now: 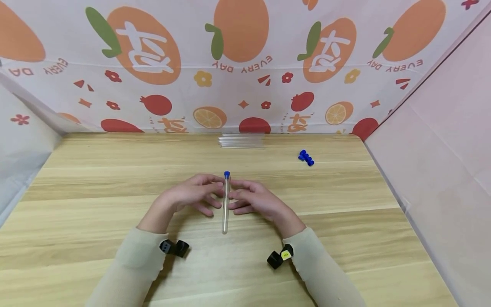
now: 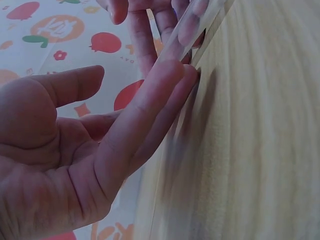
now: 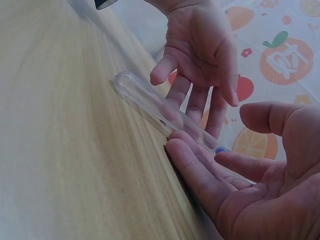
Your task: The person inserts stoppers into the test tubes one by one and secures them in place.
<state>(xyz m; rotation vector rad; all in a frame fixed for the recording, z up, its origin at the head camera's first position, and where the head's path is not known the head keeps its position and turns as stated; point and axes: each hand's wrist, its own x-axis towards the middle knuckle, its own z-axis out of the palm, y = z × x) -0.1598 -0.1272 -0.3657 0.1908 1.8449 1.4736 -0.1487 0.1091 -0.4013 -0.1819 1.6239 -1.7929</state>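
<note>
- Nearest: beige sleeves (image 1: 143, 253) with black wrist devices (image 1: 182, 248) at the cuffs. Judged best to keep both cuffs low and apart, so neither device knocks the tube.
- Clear tube (image 1: 225, 207), rounded end toward the person, over the wooden table (image 1: 345, 200). Smooth, round wall, likely to roll or slip; light, even contact from both sides should serve better than a squeeze from one. Whether the rounded end touches the wood: cannot tell.
- Left hand (image 1: 192, 191): fingers spread and relaxed, no closed grip. Tips lie along the tube's left side.
- Right hand (image 1: 258, 198): likewise loose, fingers extended, thumb not closed on anything. Tips at the tube's right side, so the tube lies in the gap between the two hands, lengthwise. Exact finger contact unclear.
- Blue cap (image 1: 227, 174) on the tube's far end, just beyond the upper fingertips. If handled, one hand should steady the wall close below it; force best kept along the axis, since a sideways push could tilt it.
- Farther, to the right: small blue pieces (image 1: 307, 157), apparently more caps, clustered.
- At the back edge: clear tubes (image 1: 241, 141) side by side, before the fruit-print cloth (image 1: 245, 91).
</note>
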